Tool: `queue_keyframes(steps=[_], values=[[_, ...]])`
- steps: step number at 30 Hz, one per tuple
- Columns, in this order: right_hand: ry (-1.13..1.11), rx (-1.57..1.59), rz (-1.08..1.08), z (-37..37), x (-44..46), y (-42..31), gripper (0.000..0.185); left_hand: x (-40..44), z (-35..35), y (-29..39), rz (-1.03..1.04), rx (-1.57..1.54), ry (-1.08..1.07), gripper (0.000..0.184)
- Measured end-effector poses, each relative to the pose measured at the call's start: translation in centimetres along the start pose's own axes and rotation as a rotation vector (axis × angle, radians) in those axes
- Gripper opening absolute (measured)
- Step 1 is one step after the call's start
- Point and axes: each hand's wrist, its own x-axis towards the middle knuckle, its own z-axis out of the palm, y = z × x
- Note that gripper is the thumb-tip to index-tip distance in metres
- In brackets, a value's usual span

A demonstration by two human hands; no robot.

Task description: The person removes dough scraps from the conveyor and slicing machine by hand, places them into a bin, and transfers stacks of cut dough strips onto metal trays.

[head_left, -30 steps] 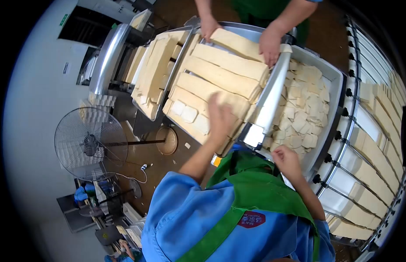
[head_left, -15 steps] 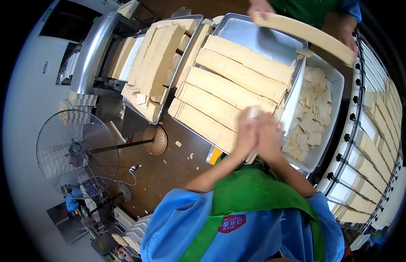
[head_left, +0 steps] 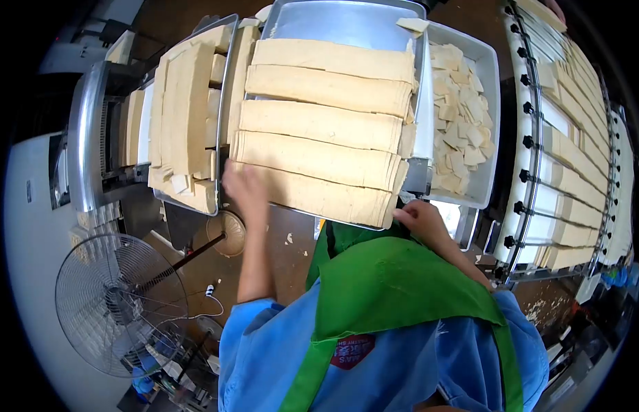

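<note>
Stacks of long, pale dough strips [head_left: 319,159] lie side by side on a metal tray [head_left: 333,20] in front of me. At the left end of the nearest stack [head_left: 312,196] is my left hand [head_left: 246,193], its fingers smeared by motion. My right hand [head_left: 422,220] is by that stack's right end, with curled fingers and the thumb side close against the corner. Whether anything is within those fingers is hidden. The strips' layered ends show at the right side of the tray.
To the left, another tray [head_left: 231,75] holds dough slabs [head_left: 185,110]. A white bin [head_left: 493,96] of dough scraps [head_left: 460,130] stands at right, beside a conveyor rack [head_left: 518,172] carrying more strips. A standing fan [head_left: 117,302] is at lower left.
My hands have parted from together over the nearest stack's right end, the left one moving to the far left end. The view has shifted; the co-worker holding a long strip has left it.
</note>
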Motion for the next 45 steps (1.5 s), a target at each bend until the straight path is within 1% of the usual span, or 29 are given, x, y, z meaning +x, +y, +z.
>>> queue_keyframes(steps=[2,3,5,6,9,10,11,12,14,16,17,18,20,22,23,24,26,28,30,32,34,35,37,38,40,41,42,44,45], values=[[-0.022,-0.094,0.020,0.7,0.4,-1.9,0.039,0.5,-0.1,-5.2,-0.084,0.095,0.001,0.050],[-0.014,-0.090,0.023,0.7,0.7,-2.0,0.039,0.8,-0.2,-6.1,-0.076,0.092,-0.001,0.050],[-0.093,0.062,0.008,0.7,0.9,-2.0,0.037,1.0,-0.2,-7.9,-0.004,-0.121,-0.260,0.052],[-0.088,0.063,0.015,0.8,0.7,-2.5,0.037,0.9,-0.6,-7.3,-0.002,-0.125,-0.266,0.052],[-0.073,0.003,0.067,1.2,0.5,-3.8,0.034,1.0,-1.9,-5.7,-0.116,-0.210,-0.342,0.048],[-0.029,-0.050,0.048,1.7,0.6,-3.5,0.033,1.1,-1.9,-6.3,-0.113,-0.207,-0.334,0.048],[0.011,-0.099,0.021,2.2,0.8,-3.5,0.032,1.4,-2.1,-6.9,0.006,-0.186,-0.402,0.050],[-0.022,-0.120,0.036,1.7,0.6,-3.9,0.030,2.1,-2.8,-7.4,0.123,-0.155,-0.460,0.053],[-0.094,-0.021,0.018,1.1,0.8,-3.4,0.032,3.1,-4.3,-7.0,0.218,-0.015,-0.634,0.069],[-0.084,-0.109,0.082,1.1,0.5,-5.4,0.033,4.1,-4.9,-7.1,0.263,-0.067,-0.744,0.085],[-0.071,-0.237,0.107,1.5,0.6,-6.2,0.032,4.5,-4.5,-7.8,0.285,-0.080,-0.773,0.093],[-0.070,-0.236,0.096,2.1,0.7,-6.5,0.032,5.0,-5.1,-6.5,0.303,-0.020,-0.832,0.096],[0.043,-0.372,0.117,3.1,0.7,-6.6,0.030,5.2,-5.2,-5.6,0.314,0.105,-0.857,0.099],[0.042,-0.357,0.111,2.8,1.0,-5.6,0.029,5.1,-5.0,-5.6,0.336,0.171,-0.844,0.098],[0.056,-0.378,0.115,2.3,0.9,-4.3,0.032,4.7,-4.6,-6.0,0.366,0.201,-0.791,0.097],[0.072,-0.399,0.118,1.6,0.9,-2.8,0.036,4.5,-4.5,-5.6,0.323,0.234,-0.777,0.097],[0.168,0.176,0.255,-3.0,-0.4,0.6,0.048,4.4,-4.9,-5.0,0.332,0.185,-0.740,0.095],[0.652,0.221,-0.035,-4.5,-1.8,-0.6,0.055,4.3,-4.5,-5.5,0.345,0.162,-0.713,0.093],[0.713,-0.666,-0.144,-3.0,-1.8,3.2,0.059,4.5,-4.9,-4.5,0.276,0.173,-0.759,0.094],[0.037,0.086,0.200,0.1,-1.5,-0.7,0.068,4.1,-4.8,-4.5,0.243,0.162,-0.753,0.097],[-0.172,0.197,0.160,3.0,-0.8,-3.9,0.084,3.5,-4.6,-5.0,0.219,0.127,-0.738,0.099],[-0.191,0.185,0.156,4.3,-0.6,-4.9,0.084,3.3,-4.6,-4.9,0.229,0.126,-0.720,0.099],[0.116,0.014,-0.181,6.3,-0.2,-6.6,0.098,3.3,-5.0,-3.2,0.165,0.182,-0.740,0.099],[0.115,0.011,-0.177,6.5,-0.2,-7.5,0.098,3.7,-5.0,-2.6,0.122,0.234,-0.761,0.098],[0.041,-0.096,-0.056,6.0,-0.1,-9.0,0.102,4.9,-5.2,-1.9,0.052,0.281,-0.858,0.095],[0.075,-0.085,-0.026,5.6,0.1,-9.0,0.102,5.4,-5.1,-2.6,0.137,0.242,-0.888,0.087],[0.039,-0.104,-0.116,4.9,0.2,-8.9,0.102,6.4,-5.0,-3.4,0.252,0.192,-0.935,0.080],[-0.029,-0.163,-0.187,3.5,-0.4,-8.1,0.103,8.4,-4.7,-3.1,0.178,0.189,-1.118,0.076],[-0.091,-0.147,-0.132,3.3,-0.6,-8.7,0.108,8.6,-4.3,-3.4,0.412,0.183,-1.139,0.084]])
